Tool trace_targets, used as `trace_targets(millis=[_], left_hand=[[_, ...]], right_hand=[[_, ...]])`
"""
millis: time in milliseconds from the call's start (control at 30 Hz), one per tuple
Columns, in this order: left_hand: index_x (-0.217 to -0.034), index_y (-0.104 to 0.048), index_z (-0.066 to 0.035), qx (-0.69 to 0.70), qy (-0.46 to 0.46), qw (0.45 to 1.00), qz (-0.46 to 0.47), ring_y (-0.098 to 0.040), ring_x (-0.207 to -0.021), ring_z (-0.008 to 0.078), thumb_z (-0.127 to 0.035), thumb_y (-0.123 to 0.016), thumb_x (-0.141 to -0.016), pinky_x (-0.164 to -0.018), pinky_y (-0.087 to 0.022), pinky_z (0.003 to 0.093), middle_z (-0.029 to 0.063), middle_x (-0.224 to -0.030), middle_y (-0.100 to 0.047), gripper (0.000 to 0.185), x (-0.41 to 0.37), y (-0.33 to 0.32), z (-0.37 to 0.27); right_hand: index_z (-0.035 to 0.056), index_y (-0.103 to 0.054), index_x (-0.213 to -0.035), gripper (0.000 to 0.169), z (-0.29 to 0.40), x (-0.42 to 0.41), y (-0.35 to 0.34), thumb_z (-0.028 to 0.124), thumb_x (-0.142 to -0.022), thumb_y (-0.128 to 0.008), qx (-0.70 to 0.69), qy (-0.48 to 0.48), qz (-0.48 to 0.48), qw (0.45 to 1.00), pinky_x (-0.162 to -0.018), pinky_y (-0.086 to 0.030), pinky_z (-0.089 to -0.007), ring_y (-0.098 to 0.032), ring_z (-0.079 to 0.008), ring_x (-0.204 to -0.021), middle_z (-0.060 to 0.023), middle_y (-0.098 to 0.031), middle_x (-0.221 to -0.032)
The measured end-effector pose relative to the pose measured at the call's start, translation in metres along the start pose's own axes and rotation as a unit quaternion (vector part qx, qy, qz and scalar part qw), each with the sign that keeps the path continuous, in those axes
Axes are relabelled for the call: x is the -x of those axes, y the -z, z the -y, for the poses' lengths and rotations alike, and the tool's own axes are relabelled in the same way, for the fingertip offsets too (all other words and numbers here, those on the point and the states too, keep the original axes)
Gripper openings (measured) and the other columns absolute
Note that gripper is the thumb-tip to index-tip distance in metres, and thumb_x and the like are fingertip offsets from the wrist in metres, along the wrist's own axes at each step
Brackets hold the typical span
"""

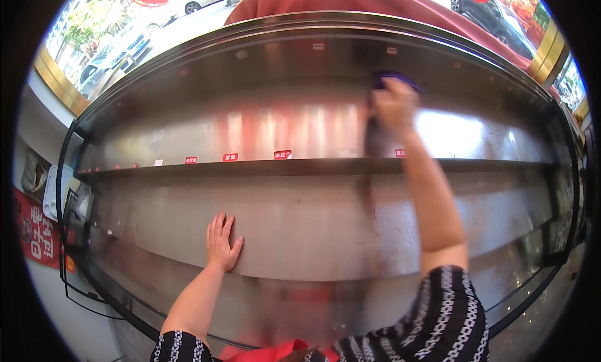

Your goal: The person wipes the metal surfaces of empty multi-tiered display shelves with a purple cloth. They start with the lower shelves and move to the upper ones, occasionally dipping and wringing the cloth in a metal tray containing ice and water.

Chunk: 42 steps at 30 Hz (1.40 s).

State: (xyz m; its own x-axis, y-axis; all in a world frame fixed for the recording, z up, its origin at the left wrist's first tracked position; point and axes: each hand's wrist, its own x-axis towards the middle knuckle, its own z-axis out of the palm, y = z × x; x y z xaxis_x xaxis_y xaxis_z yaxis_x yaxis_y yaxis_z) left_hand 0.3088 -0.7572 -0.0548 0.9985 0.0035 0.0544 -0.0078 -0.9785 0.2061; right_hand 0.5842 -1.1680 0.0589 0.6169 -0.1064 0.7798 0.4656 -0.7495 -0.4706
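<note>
My left hand rests palm down on the lower stainless steel shelf of a metal display case, thumb and fingers spread, holding nothing. Farther out, my right hand grips a dark purple cloth at the back of the upper steel shelf. Motion blurs both hand and cloth, and much of the cloth is hidden by my fingers. Small red labels with writing, such as this one, stick along the upper shelf's front edge.
A black frame borders the case at the left. Beyond it are a white plastic tray and a red banner bearing writing. Red fabric drapes behind the case's back rim. Parked cars show through the window.
</note>
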Motion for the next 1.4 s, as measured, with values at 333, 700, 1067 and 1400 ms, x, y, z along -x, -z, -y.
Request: trace_targets(millis=[333, 700, 1067, 1400], left_hand=[[-0.132, -0.04, -0.01, 0.026, 0.004, 1.0, 0.008, -0.027, -0.13, 0.0347, -0.029, -0.057, -0.076, -0.107, -0.022, 0.045, 0.0138, -0.141, -0.032, 0.061, -0.001, -0.002, 0.002], [-0.132, -0.04, -0.009, 0.018, -0.003, 1.0, 0.002, -0.027, -0.13, 0.0359, -0.026, -0.055, -0.076, -0.107, -0.024, 0.0443, 0.0147, -0.141, -0.031, 0.061, -0.004, -0.004, 0.0], [-0.132, -0.041, -0.011, 0.027, -0.016, 0.999, -0.028, -0.028, -0.129, 0.0329, -0.027, -0.055, -0.077, -0.107, -0.023, 0.0435, 0.0127, -0.14, -0.033, 0.059, 0.005, -0.003, 0.005], [-0.133, -0.038, -0.011, 0.016, 0.016, 0.995, -0.093, -0.024, -0.132, 0.034, -0.03, -0.056, -0.08, -0.108, -0.019, 0.0448, 0.0148, -0.141, -0.031, 0.059, 0.003, -0.034, 0.008]], right_hand=[[0.0218, -0.056, -0.12, 0.038, 0.111, 0.01, -0.198, 0.02, -0.083, -0.05, 0.079, 0.13, 0.398, 0.905, -0.101, -0.032, -0.0447, -0.039, -0.0256, -0.122, -0.0013, -0.048, -0.128], [0.0245, -0.061, -0.115, 0.039, -0.181, -0.053, -0.018, 0.013, -0.08, -0.046, 0.338, -0.148, 0.162, 0.915, -0.098, -0.039, -0.0374, -0.051, -0.0284, -0.112, -0.0066, -0.059, -0.117], [0.0141, -0.06, -0.114, 0.034, -0.309, 0.07, 0.309, 0.024, -0.084, -0.05, 0.516, -0.306, 0.064, 0.798, -0.09, -0.04, -0.0422, -0.059, -0.0317, -0.099, -0.0131, -0.063, -0.105], [-0.0011, -0.061, -0.101, 0.02, -0.084, 0.12, 0.217, 0.009, -0.084, -0.056, -0.434, -0.453, -0.141, 0.766, -0.066, -0.05, -0.0302, -0.061, -0.0177, -0.074, -0.007, -0.063, -0.088]])
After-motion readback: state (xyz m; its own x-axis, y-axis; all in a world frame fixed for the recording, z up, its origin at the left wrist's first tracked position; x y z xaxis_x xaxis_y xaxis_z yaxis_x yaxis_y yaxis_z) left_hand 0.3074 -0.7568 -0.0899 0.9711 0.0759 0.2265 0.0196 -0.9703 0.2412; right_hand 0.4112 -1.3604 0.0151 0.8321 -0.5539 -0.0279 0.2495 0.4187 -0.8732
